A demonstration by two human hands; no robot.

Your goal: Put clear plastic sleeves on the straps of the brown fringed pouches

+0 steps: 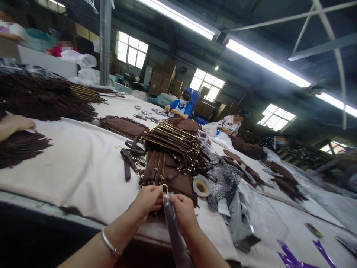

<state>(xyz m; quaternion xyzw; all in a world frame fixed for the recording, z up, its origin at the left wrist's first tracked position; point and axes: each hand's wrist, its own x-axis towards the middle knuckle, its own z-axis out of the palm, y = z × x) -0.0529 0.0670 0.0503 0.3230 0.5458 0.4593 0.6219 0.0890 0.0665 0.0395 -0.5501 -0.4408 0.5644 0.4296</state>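
My left hand [147,203], wearing a silver bangle, is closed with its fingertips pinched at a gold snap hook [165,190]. From the hook hangs a dark strap [170,219] that looks wrapped in a see-through plastic sleeve. My right hand [184,212] is closed on the strap's upper part, just below the hook. Just beyond my hands lie brown fringed pouches [178,179] with gold zippers. More zippered pouches [170,136] are piled behind them. Loose brown wrist straps [129,160] with gold hooks lie to the left of the pile.
A white bowl [202,187] with brown residue stands right of the pouches, near a grey tape dispenser [242,223] and patterned cloth [223,178]. Purple tape pieces [295,257] lie front right. Another person's hand [16,124] rests on fringed pieces at left. Several people sit around the table.
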